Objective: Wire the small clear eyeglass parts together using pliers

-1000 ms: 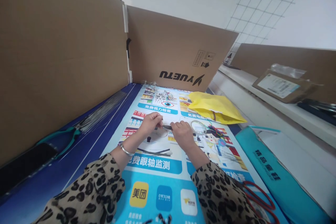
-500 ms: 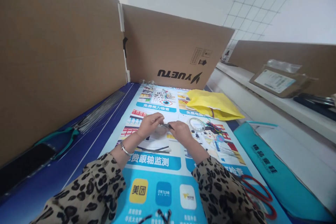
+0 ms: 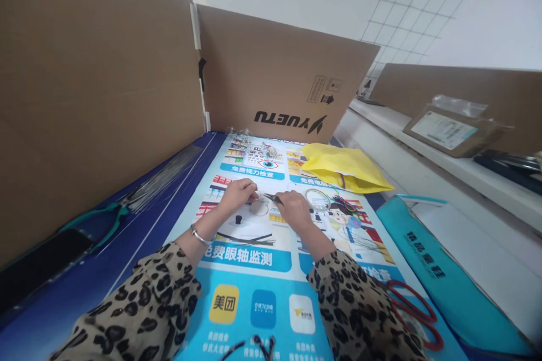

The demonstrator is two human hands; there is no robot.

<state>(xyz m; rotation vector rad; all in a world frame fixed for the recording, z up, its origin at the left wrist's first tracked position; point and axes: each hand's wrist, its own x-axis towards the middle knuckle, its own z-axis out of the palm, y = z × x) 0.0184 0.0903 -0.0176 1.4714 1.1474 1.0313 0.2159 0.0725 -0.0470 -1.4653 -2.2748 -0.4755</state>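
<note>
My left hand (image 3: pixel 238 194) is closed in a pinch on something thin, too small to name, over a printed poster (image 3: pixel 262 259). My right hand (image 3: pixel 293 208) is wrapped round small dark pliers (image 3: pixel 273 198), whose tips point left toward the left fingers. Both hands nearly touch above a pale loop of thin wire (image 3: pixel 259 208) on the poster. Leopard-print sleeves cover both forearms, and a silver bangle (image 3: pixel 199 235) sits on the left wrist.
Cardboard walls (image 3: pixel 279 84) stand at the left and back. A bundle of steel wires (image 3: pixel 163 177), teal pliers (image 3: pixel 99 217) and a black phone (image 3: pixel 40 262) lie at the left. A yellow bag (image 3: pixel 345 166), clear tape roll (image 3: pixel 318 199), coloured wires (image 3: pixel 345 206), teal pouch (image 3: pixel 440 276) and red rings (image 3: pixel 417 313) lie right.
Both hands have shifted slightly away from me on the poster. The pliers now tilt more toward the left fingers. The camera view moved a little.
</note>
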